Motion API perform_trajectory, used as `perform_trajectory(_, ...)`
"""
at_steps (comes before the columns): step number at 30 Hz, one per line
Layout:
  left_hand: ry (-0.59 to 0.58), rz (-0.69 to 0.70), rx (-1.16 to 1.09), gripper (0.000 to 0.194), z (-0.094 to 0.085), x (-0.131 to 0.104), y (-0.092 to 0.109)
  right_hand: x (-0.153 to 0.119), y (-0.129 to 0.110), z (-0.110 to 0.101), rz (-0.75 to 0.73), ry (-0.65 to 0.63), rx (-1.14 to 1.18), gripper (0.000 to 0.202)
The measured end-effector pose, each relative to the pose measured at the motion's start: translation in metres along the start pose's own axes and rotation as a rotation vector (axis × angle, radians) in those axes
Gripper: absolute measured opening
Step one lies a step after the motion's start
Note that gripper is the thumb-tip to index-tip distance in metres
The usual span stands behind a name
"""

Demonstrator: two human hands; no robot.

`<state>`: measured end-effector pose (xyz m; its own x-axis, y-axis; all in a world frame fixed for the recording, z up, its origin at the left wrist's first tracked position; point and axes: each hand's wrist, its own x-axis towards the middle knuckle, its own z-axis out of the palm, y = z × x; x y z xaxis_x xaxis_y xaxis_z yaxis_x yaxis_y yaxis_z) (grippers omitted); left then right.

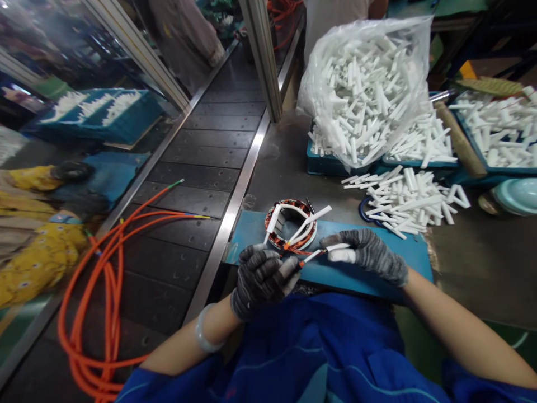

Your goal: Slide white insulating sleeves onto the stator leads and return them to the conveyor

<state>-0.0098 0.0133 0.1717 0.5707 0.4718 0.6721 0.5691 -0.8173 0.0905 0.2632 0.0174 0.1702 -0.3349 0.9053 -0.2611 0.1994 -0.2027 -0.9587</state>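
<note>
A ring-shaped motor stator (290,225) with copper windings lies on a blue mat (369,268) in front of me. White sleeves cover several of its leads. My left hand (262,277), in a grey and black glove, is closed on a wire lead (302,262) with an orange part and a white sleeve. To its right, my gloved right hand (363,252) pinches a white sleeve tube (339,246) between thumb and fingers, at the end of that lead. Whether the wire tip is inside this tube, I cannot tell.
White tubes (413,198) lie in a loose pile at the right, beside a plastic bag (369,89) and blue bins (482,162) full of them. Left of the mat runs a slatted conveyor (197,184) carrying orange cables (119,291). Across it are a co-worker's gloved hands (73,170).
</note>
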Motion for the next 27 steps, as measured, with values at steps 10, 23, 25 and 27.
perform_trajectory(10,-0.004,0.033,-0.074,0.03,0.005,-0.002,-0.008,0.014,-0.007,0.016,0.157,-0.205,0.122,0.055)
perform_trajectory(23,0.003,-0.006,-0.105,0.028,0.001,0.003,-0.014,0.0,0.008,0.01,-0.561,0.172,-0.774,0.049)
perform_trajectory(25,-0.018,-0.005,-0.099,0.028,0.0,0.002,-0.014,0.002,0.005,0.013,-0.444,0.077,-0.617,0.051)
perform_trajectory(27,-0.047,-0.006,-0.089,0.028,0.0,0.001,-0.013,0.006,-0.001,0.015,-0.197,-0.118,-0.325,0.054)
